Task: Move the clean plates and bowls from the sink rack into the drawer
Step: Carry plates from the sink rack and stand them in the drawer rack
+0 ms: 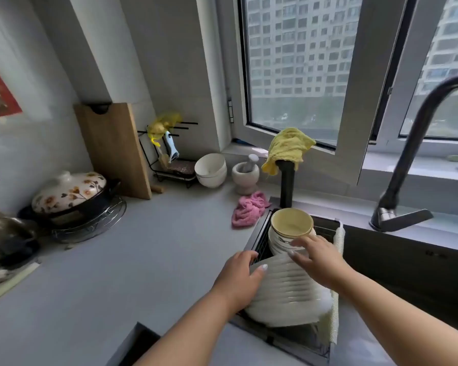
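Note:
A leaning stack of several white plates [286, 291] stands in the black wire sink rack [261, 243] at the left end of the sink. Behind the plates sits a stack of white bowls [278, 240] with a yellow-bottomed bowl [291, 223] upside down on top. My left hand [239, 280] grips the left edge of the plate stack, thumb over the front plate. My right hand [317, 258] reaches over the stack's top, its fingertips touching the rims of the rear plates. The drawer is out of view.
A pink cloth [249, 208] lies on the grey counter [132, 262] left of the rack. Further back stand white bowls [211, 170], a mortar with pestle [246, 174], a cutting board [114, 149] and a flowered pot [72, 194]. The black faucet [418, 143] arches over the dark sink [407, 268].

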A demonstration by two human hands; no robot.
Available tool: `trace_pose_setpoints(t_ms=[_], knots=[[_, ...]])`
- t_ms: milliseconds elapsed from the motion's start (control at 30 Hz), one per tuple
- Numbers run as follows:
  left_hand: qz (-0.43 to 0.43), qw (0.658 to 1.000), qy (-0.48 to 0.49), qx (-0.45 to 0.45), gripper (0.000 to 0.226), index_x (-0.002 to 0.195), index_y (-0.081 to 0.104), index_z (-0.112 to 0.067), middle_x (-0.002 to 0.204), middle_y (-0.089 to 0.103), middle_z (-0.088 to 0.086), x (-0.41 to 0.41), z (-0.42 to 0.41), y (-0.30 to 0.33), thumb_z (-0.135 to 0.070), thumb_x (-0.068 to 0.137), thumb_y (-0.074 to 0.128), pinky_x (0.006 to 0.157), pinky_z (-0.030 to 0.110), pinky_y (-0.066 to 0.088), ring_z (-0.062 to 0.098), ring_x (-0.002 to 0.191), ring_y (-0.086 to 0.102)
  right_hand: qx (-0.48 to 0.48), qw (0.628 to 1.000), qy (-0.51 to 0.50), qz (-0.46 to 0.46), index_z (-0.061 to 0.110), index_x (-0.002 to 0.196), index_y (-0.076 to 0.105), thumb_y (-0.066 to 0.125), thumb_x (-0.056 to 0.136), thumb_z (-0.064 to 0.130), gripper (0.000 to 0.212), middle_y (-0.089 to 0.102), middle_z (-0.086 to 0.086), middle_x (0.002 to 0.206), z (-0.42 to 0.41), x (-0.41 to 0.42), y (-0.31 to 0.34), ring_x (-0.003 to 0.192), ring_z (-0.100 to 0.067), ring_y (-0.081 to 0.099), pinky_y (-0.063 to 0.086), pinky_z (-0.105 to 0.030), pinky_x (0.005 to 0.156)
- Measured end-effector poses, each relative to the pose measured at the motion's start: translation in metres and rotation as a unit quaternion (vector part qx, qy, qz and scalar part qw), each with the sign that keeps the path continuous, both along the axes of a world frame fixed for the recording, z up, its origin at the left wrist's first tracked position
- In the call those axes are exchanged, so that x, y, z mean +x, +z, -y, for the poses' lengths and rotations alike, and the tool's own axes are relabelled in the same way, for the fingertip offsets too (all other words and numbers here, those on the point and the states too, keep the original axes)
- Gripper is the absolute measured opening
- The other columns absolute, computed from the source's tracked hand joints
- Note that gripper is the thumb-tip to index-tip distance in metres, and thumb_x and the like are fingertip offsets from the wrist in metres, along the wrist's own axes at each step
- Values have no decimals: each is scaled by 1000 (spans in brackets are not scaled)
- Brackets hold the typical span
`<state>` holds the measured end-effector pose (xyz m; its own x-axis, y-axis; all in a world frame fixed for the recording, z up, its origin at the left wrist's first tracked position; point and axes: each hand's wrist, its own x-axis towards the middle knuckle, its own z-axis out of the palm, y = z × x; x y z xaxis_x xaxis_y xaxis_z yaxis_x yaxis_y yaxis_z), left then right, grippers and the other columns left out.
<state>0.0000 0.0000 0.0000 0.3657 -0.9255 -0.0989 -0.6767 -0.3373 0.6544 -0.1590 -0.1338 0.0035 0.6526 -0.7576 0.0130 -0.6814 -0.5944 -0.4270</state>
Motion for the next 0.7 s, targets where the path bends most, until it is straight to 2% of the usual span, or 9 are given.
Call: trace_pose_setpoints(t_ms=[67, 133, 167, 200, 233, 300, 433, 533, 700], knots=[[-12, 1000, 6, 15, 48, 142, 42, -17, 144, 43, 1, -2, 17, -5, -39, 99, 45, 111, 28, 30, 16, 134, 38, 38, 999, 10, -20, 27, 110, 62, 46, 95, 46, 29, 63, 5, 112, 10, 4, -5, 106, -15, 54, 40, -31, 89], [-13, 999, 2, 45, 43, 137, 48, -16, 140, 49, 5, -2, 31, -9, -37, 100, 42, 110, 33, 34, 20, 132, 41, 88, 996, 20, -29, 27, 84, 61, 46, 95, 45, 26, 62, 6, 86, 18, 7, -10, 86, -15, 55, 39, -31, 76], [-20, 998, 0, 58, 36, 126, 57, -15, 131, 56, 7, -1, 38, -13, -36, 101, 41, 105, 33, 39, 23, 125, 48, 118, 993, 22, -20, 27, 74, 55, 48, 95, 45, 29, 58, 7, 75, 22, 9, -14, 78, -14, 52, 37, -30, 70], [-35, 997, -1, 73, 30, 105, 62, -15, 115, 63, 8, -2, 42, -15, -36, 101, 40, 95, 33, 43, 25, 112, 54, 148, 989, 18, -10, 26, 68, 52, 49, 94, 45, 33, 53, 7, 69, 26, 9, -16, 72, -13, 49, 35, -29, 66], [-57, 995, 1, 82, 31, 85, 57, -17, 95, 63, 7, -2, 45, -18, -37, 101, 40, 82, 32, 43, 25, 95, 57, 174, 985, 16, 6, 24, 65, 50, 51, 93, 45, 35, 51, 6, 66, 31, 9, -20, 69, -12, 46, 34, -28, 63], [-94, 992, 8, 87, 38, 67, 43, -22, 70, 49, -4, -2, 50, -21, -40, 100, 42, 66, 29, 36, 16, 71, 47, 209, 977, 16, 35, 21, 64, 49, 55, 92, 43, 36, 47, 4, 63, 37, 10, -24, 64, -11, 42, 33, -28, 61], [-116, 991, -1, 66, 39, 63, 39, -22, 60, 40, -8, 3, 55, -24, -33, 100, 47, 55, 27, 30, 8, 56, 35, 245, 967, 32, 61, 20, 60, 41, 59, 92, 34, 40, 37, 7, 58, 42, 14, -22, 56, -8, 33, 29, -26, 56], [-104, 993, 0, 50, 37, 63, 39, -21, 59, 40, -8, 6, 58, -28, -26, 99, 47, 55, 28, 29, 10, 56, 34, 228, 971, 41, 65, 20, 59, 40, 59, 93, 30, 40, 35, 8, 56, 44, 15, -19, 54, -7, 31, 26, -23, 52], [-133, 990, 21, -31, 34, 76, 51, -9, 61, 39, -4, 7, 66, -16, -33, 100, 48, 52, 28, 29, 10, 56, 34, 181, 974, 18, 137, 20, 57, 42, 59, 92, 32, 41, 34, 8, 52, 46, 22, -6, 49, -9, 30, 24, -24, 49]])
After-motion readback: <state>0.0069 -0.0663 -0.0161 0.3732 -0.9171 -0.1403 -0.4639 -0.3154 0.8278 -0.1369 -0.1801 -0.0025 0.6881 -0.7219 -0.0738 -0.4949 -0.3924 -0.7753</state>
